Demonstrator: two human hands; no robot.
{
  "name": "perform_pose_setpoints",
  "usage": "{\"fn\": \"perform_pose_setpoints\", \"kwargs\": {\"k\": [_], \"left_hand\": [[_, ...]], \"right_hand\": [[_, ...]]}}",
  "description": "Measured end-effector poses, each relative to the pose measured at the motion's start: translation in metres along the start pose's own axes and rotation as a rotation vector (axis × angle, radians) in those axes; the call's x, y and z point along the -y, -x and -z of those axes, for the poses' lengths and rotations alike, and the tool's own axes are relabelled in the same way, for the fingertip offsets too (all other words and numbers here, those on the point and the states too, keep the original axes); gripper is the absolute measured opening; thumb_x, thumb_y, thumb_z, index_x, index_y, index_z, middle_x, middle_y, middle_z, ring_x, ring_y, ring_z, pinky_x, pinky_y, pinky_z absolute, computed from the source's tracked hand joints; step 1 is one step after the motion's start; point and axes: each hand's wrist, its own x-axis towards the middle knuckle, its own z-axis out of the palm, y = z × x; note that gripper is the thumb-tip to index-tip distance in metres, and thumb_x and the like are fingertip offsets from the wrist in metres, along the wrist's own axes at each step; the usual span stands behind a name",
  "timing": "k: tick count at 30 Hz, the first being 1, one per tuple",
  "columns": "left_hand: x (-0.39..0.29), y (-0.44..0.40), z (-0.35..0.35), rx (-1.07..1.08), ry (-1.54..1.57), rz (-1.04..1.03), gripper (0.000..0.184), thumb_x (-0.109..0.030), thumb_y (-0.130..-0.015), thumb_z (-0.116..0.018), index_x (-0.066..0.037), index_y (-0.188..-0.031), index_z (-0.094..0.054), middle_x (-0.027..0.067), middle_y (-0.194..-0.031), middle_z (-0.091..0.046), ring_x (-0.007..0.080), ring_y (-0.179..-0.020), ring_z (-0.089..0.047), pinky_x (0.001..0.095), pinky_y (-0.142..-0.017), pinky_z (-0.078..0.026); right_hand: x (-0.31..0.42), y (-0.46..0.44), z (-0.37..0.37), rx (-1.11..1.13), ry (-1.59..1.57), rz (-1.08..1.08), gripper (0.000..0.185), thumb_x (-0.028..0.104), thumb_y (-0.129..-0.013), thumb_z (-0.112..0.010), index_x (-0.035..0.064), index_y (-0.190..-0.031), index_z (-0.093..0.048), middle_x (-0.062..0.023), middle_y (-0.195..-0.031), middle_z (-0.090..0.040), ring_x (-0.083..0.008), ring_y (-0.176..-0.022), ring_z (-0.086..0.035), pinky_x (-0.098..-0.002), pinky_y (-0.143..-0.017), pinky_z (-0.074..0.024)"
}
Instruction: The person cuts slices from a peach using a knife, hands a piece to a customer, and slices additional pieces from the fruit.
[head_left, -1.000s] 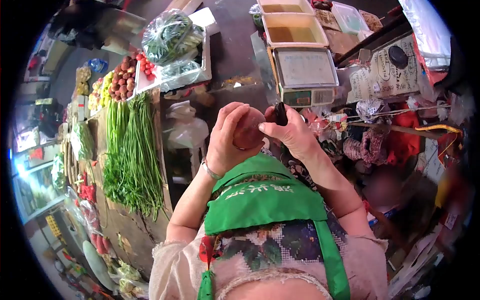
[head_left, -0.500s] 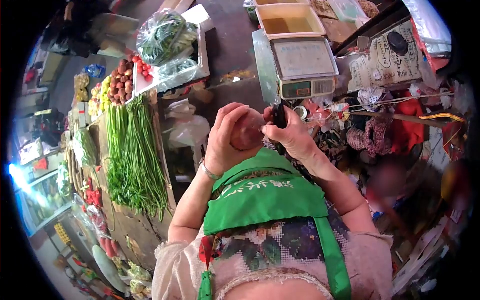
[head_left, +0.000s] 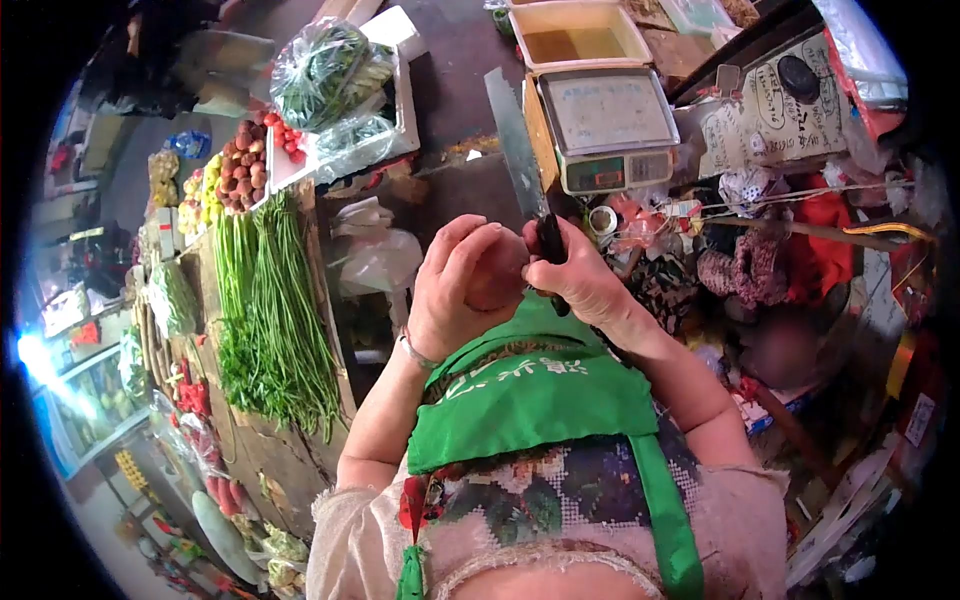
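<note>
In the head view, the left hand (head_left: pixel 450 290) is clamped around a round, reddish-brown item (head_left: pixel 499 272) in front of the green cloth apron (head_left: pixel 530 405), its fingers curled over the side. The right hand (head_left: pixel 585 275) is closed on the black handle of a long, broad-bladed metal knife (head_left: pixel 515 145), thumb at the item's edge, while the blade points away beside the white-and-grey weighing scale (head_left: pixel 606 112); whether the thumb touches the item, I cannot tell.

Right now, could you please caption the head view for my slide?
Near long green stalks, the left hand holds a round purplish-red object; the right hand grips a black-handled knife.
</note>
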Motion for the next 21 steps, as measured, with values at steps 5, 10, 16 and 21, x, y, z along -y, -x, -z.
{"fn": "perform_pose_setpoints", "kwargs": {"k": [5, 10, 16, 21], "left_hand": [[-0.001, 0.003, 0.002, 0.047, -0.004, -0.004, 0.075, -0.008, -0.057, -0.086, -0.007, -0.125, -0.053, 0.0170, -0.125, -0.053, 0.0358, -0.109, -0.058, 0.0419, -0.091, -0.051], [-0.003, 0.002, 0.002, 0.085, 0.040, 0.001, 0.075, -0.008, -0.057, -0.086, -0.007, -0.124, -0.053, 0.0168, -0.125, -0.054, 0.0354, -0.109, -0.059, 0.0416, -0.091, -0.051], [-0.004, 0.002, -0.001, 0.094, 0.085, 0.003, 0.076, -0.009, -0.057, -0.087, -0.008, -0.125, -0.053, 0.0165, -0.125, -0.054, 0.0348, -0.110, -0.058, 0.0411, -0.092, -0.051], [-0.006, 0.001, -0.001, 0.097, 0.131, 0.033, 0.076, -0.009, -0.056, -0.088, -0.008, -0.124, -0.054, 0.0168, -0.125, -0.054, 0.0342, -0.111, -0.058, 0.0409, -0.093, -0.051]], "right_hand": [[-0.002, 0.006, -0.003, -0.039, 0.040, 0.017, 0.031, 0.005, -0.074, -0.069, 0.0079, -0.099, -0.053, 0.0040, -0.094, -0.049, -0.0045, -0.080, -0.047, -0.0204, -0.071, -0.0415], [-0.004, 0.014, 0.001, -0.021, 0.173, 0.048, 0.030, 0.008, -0.077, -0.064, 0.0077, -0.102, -0.048, 0.0025, -0.091, -0.046, -0.0070, -0.076, -0.046, -0.0225, -0.065, -0.0404], [-0.016, 0.018, 0.014, 0.002, 0.012, 0.028, 0.037, 0.009, -0.076, -0.070, 0.0058, -0.108, -0.051, 0.0020, -0.099, -0.050, -0.0085, -0.090, -0.049, -0.0246, -0.086, -0.0421], [-0.017, 0.020, 0.014, -0.008, 0.028, 0.059, 0.037, 0.009, -0.076, -0.070, 0.0052, -0.108, -0.051, 0.0009, -0.099, -0.051, -0.0089, -0.090, -0.049, -0.0249, -0.086, -0.0423]]}}
